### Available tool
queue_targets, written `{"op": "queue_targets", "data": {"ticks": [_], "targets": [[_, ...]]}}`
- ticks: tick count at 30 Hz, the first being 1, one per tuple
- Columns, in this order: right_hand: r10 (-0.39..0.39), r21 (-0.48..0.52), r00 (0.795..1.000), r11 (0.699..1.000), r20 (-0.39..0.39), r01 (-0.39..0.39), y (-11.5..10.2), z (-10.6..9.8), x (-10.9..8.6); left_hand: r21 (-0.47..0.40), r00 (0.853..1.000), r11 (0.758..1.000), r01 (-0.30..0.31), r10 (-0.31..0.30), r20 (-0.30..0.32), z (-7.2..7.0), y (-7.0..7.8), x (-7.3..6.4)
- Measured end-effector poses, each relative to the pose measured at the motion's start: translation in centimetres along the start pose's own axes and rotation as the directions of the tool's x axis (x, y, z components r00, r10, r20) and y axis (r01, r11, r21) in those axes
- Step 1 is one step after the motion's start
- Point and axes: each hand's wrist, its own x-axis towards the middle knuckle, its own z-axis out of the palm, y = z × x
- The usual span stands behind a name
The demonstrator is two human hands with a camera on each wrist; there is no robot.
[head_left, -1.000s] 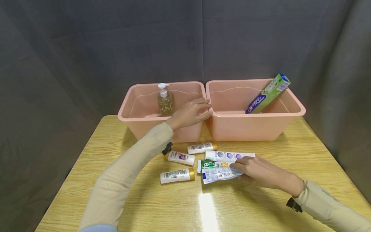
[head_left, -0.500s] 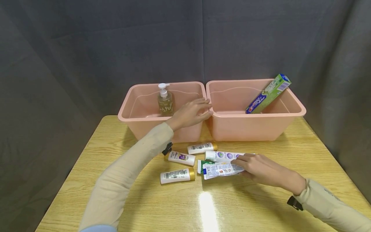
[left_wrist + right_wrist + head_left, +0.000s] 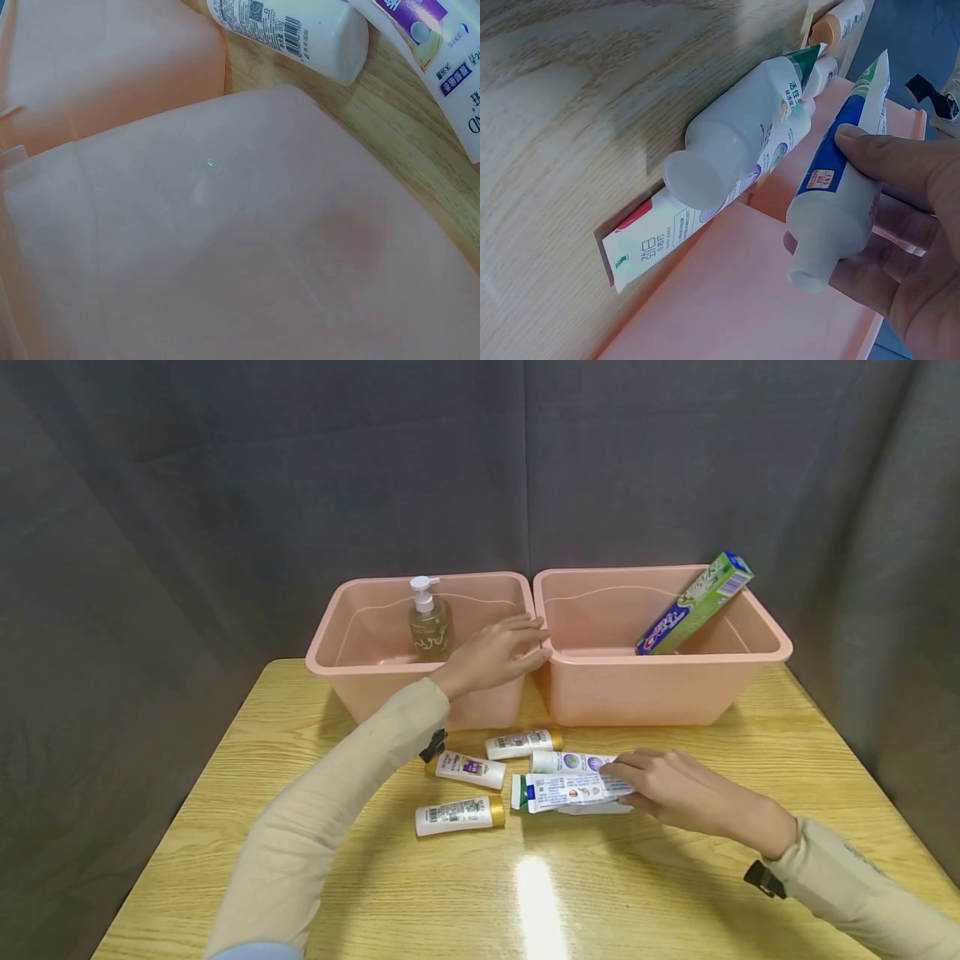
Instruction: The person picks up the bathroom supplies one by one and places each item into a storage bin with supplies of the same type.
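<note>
Within right hand (image 3: 678,793), toothpaste tube (image 3: 836,191)

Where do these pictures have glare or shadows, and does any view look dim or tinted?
Head view: a white glare streak on the yellow wood-grain table, plus shadow below the right hand; left wrist view: dim, the nearest pink plastic bin greyish with a darker patch; right wrist view: tilted and dim too, though the white, blue and green squeeze tube looks fairly sharp.

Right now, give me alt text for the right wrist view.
The right hand holds a blue-and-white tube in its fingers. Two more tubes lie on a wooden table, near small bottles and a pink bin.
</note>
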Motion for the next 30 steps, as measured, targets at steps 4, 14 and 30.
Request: {"op": "queue_targets", "data": {"ticks": [4, 14, 30], "targets": [[-0.009, 0.003, 1.000, 1.000, -0.018, 0.009, 0.0, -0.3, 0.1, 0.003, 1.000, 1.000, 0.005, -0.005, 0.006, -0.1, 0.1, 0.0], [0.000, 0.002, 0.999, 1.000, -0.054, 0.000, 0.3, -0.6, 0.2, 0.004, 1.000, 1.000, 0.012, -0.012, 0.005, -0.2, 0.2, -0.1], [0.035, -0.031, 0.998, 0.999, -0.050, -0.036, 0.9, -1.5, 0.2, 0.006, 1.000, 1.000, 0.022, -0.022, 0.015, 0.0, 0.0, 0.0]]}}
